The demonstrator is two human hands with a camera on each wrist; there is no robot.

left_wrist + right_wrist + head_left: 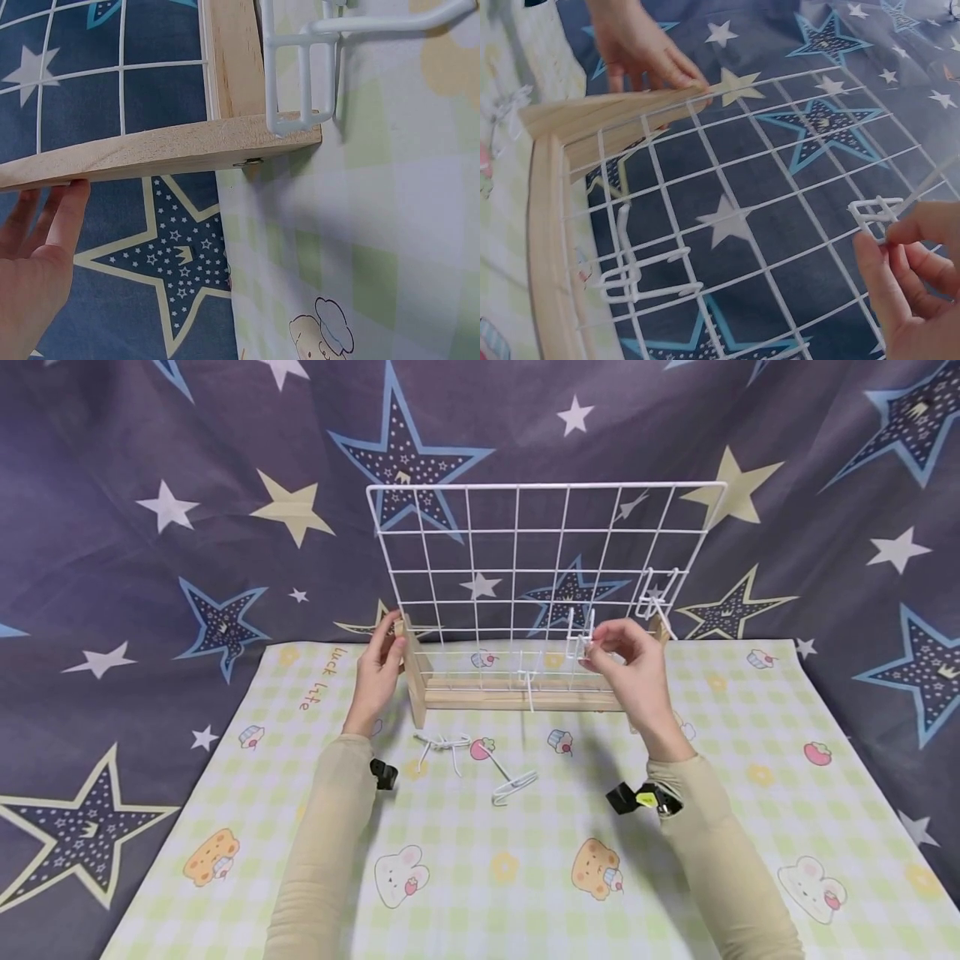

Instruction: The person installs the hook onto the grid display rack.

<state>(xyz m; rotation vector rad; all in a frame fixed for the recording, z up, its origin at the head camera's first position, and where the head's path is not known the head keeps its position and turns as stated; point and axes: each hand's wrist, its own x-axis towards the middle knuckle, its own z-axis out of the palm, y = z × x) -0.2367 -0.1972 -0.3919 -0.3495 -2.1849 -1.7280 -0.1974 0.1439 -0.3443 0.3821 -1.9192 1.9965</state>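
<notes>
A white wire grid [491,531] stands upright in a wooden base [517,697] on the table. My left hand [378,668] grips the wooden side post [414,681] at the grid's left end, near its top. With my right hand [633,672] I pinch a white wire hook [876,210] between thumb and fingertips, right at the grid's lower right part. Another white hook [528,679] hangs low on the grid, left of this hand. A third hook [658,597] hangs higher up, near the grid's right edge.
On the checked tablecloth [510,902], in front of the base, lie a white hook [513,787] and a further white wire piece [442,743]. Behind the grid hangs a dark curtain [247,435] with stars.
</notes>
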